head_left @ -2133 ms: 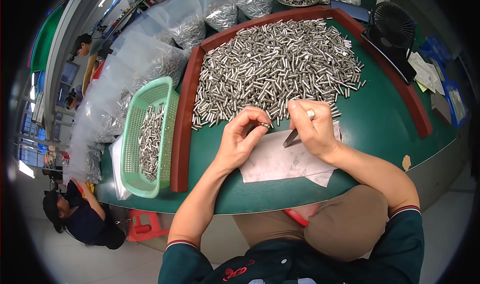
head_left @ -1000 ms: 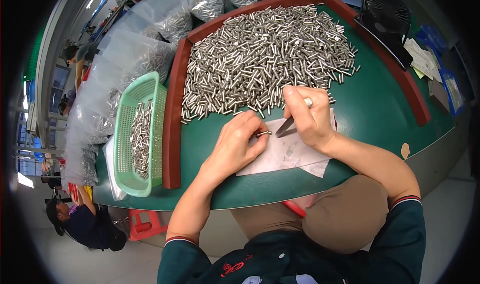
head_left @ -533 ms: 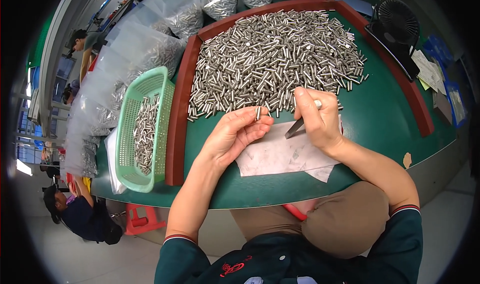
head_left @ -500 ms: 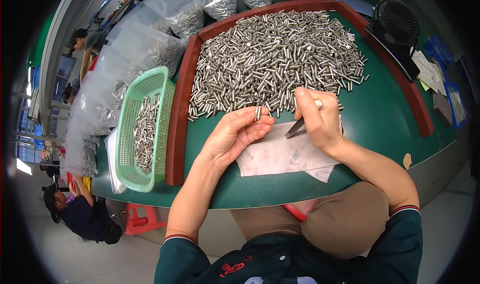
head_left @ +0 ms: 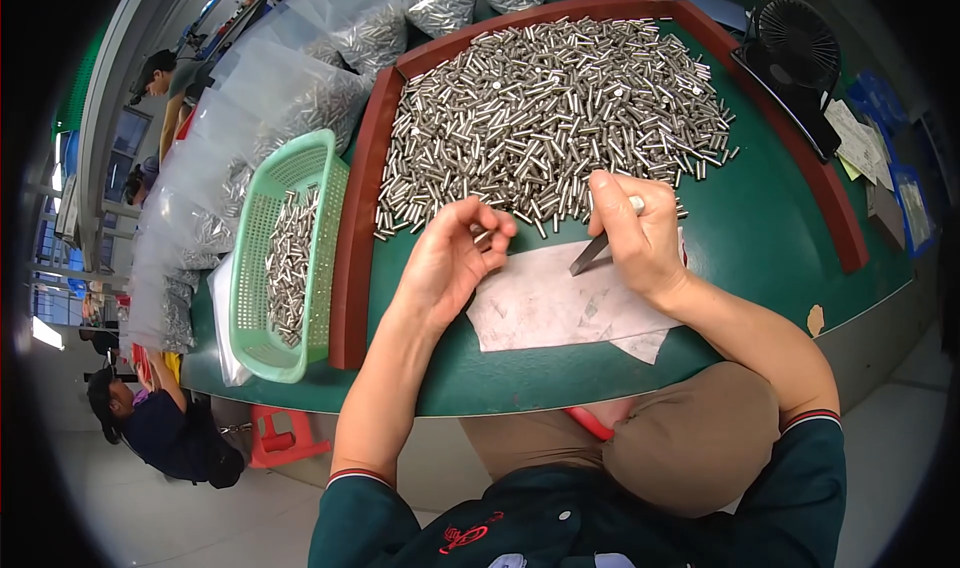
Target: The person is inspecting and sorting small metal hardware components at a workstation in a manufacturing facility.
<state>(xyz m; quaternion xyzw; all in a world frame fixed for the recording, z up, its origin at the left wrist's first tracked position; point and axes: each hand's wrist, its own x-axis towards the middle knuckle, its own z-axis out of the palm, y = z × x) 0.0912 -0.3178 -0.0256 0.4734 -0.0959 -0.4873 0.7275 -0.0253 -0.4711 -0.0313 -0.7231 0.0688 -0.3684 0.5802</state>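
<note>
My left hand (head_left: 452,258) is raised at the near left edge of the pile, palm turned up and fingers curled in. A short metal pin (head_left: 482,237) shows partly among its fingers; the rest is hidden. In my right hand (head_left: 640,238) is a tool with a flat dark blade (head_left: 591,254) and a pale rounded handle end (head_left: 637,205). Its blade points down and left, over a stained pale cloth (head_left: 560,303). Beyond both hands spreads a large heap of short shiny metal pins (head_left: 560,118) on the green tabletop (head_left: 740,258).
A dark red wooden rim (head_left: 357,248) frames the pile. Left of it stands a green basket (head_left: 243,298) with more pins. Bags of metal parts (head_left: 310,98) line the far left. A black fan (head_left: 795,43) stands at the right. Other people work at the left.
My left hand has drawn back to the left, and its fingers have curled, so the pin at its fingertips is now mostly hidden. The right hand and tool have hardly moved.
</note>
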